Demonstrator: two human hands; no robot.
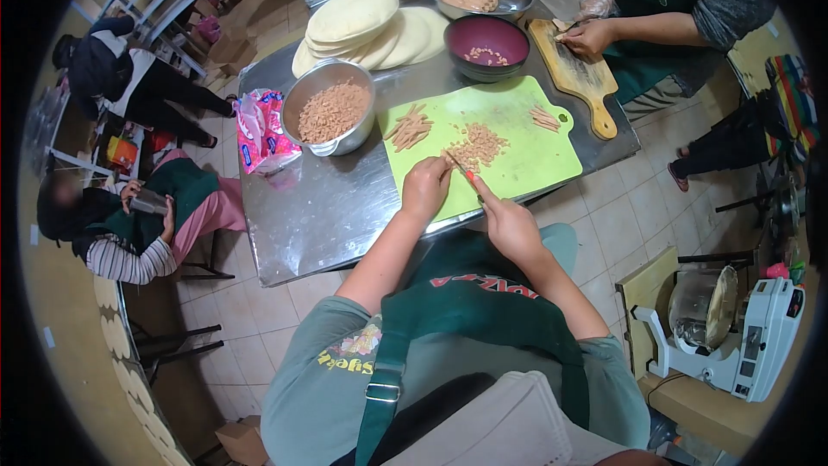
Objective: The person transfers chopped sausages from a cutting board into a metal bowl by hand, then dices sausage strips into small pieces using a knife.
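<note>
Lime-green board (535,160) lies flat on the metal table right in front of the person, chopped bits (479,147) heaped mid-board. Uncut-looking sticks sit at both sides, the bigger bunch (409,128) on the left, probably so the blade gets the middle. Right hand (517,229) has its fingers wrapped round the knife's red handle (473,179), tip angled into the heap's near edge. Left hand (427,188) has its fingers bunched by the tip, I'd guess to steady stuff; can't tell if they're pinching anything.

Container-wise: the silver pot (368,125), just beside the board, is well filled with similar bits, handy for tipping more in, imo. Maroon bowl (473,28) behind the board has only a scattering. Farther back, a steel bowl (442,5) holds paler pieces.
</note>
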